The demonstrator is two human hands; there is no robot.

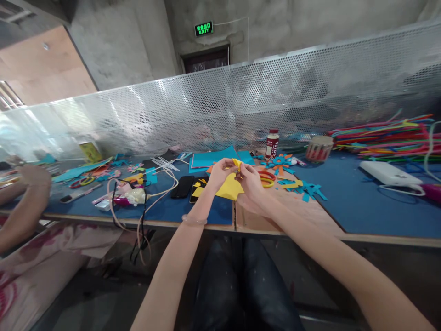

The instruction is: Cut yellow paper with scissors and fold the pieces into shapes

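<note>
Both of my hands meet over the table's middle, pinching a small folded piece of yellow paper (pixel 237 163). My left hand (pixel 222 173) grips it from the left, fingers closed. From the right, my right hand (pixel 251 180) holds the same piece between thumb and fingers. Beneath them lies a larger yellow sheet (pixel 229 187). Small yellow cut pieces (pixel 198 191) rest on a dark phone just left of my left wrist. Scissors with red and yellow handles (pixel 267 178) lie right beside my right hand, partly hidden by it.
Blue paper sheets (pixel 213 158) lie behind my hands, with a bottle (pixel 272 143) and blue paper flowers (pixel 279 162) to the right. Farther right are a white power bank (pixel 391 174) and colourful pipe cleaners (pixel 386 135). Cables (pixel 140 220) hang off the left edge. Another person's arm (pixel 25 197) is far left.
</note>
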